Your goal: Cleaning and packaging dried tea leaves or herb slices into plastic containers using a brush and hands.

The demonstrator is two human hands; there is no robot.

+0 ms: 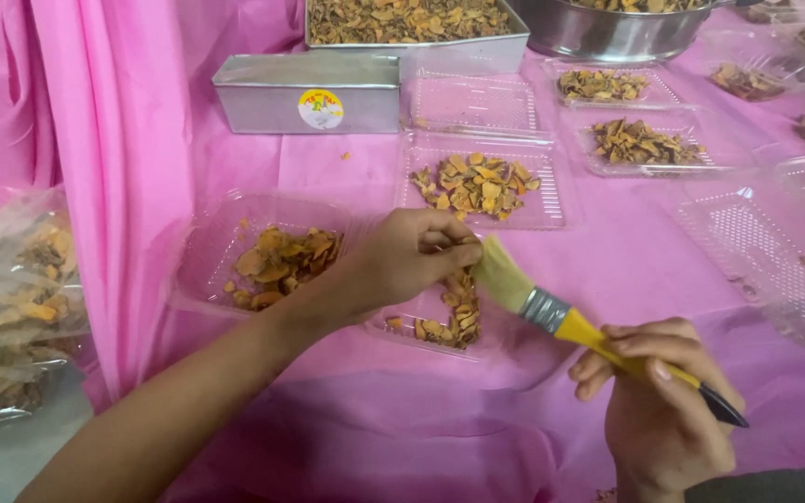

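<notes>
**Brush and chips over a clear tray**

The left hand (pixel 412 253) is closed around a pinch of orange-brown dried chips (pixel 461 303), held over a clear plastic tray (pixel 393 326) at the near edge of the pink cloth (pixel 607 270). The right hand (pixel 659 401) grips a brush (pixel 552 312) by its yellow handle; the pale bristles point up-left and touch the left fingertips, with the metal ferrule just behind them and a dark tip poking out past the palm.

Packages: clear rectangular trays cover the cloth. Five hold chip heaps: one under the left hand, one to its left (pixel 277 261), one behind it (pixel 477 184) and two further right (pixel 643 142) (pixel 603 86). One ribbed tray behind the middle one sits bare (pixel 472 101), and a large one at right (pixel 761 247) holds only crumbs. More trays show at the top right edge, too cut off to count.

Two rectangular metal tins stand at the back: the nearer tin (pixel 305 93) is closed and carries one round yellow-and-white sticker (pixel 320 109) on its front; the far tin (pixel 412 28) is full of chips. One round steel bowl (pixel 607 33) of chips stands beside it. At far left, clear bags (pixel 16 307) of chips lie in a heap.
</notes>
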